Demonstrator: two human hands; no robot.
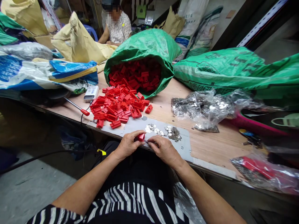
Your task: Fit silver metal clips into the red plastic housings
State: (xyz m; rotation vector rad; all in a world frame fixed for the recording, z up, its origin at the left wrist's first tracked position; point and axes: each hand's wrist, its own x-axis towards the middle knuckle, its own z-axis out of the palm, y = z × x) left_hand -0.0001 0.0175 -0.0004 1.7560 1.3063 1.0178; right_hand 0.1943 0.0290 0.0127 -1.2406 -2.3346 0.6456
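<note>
Pinched between the thumb and fingers of my left hand (128, 143) is a red plastic part (141, 137), held at the table's front edge. My right hand (164, 149) is closed on a thin dark piece (146, 141) that touches or nearly touches the red part; its kind is too small to make out. Just beyond my hands, two small piles lie on a grey sheet (185, 141): shiny flat metal pieces (154, 129) and darker metal pieces (173, 133). Left of them is a heap of red plastic parts (116, 107), spilling from a green woven sack (144, 43).
Clear bags of metal pieces (203, 107) lie to the right, with another bag (263, 171) nearer the front. A red-handled lever (81, 110) and a small white device (91, 93) are at left. Another person (119, 28) sits across the table. More sacks (221, 71) line the back.
</note>
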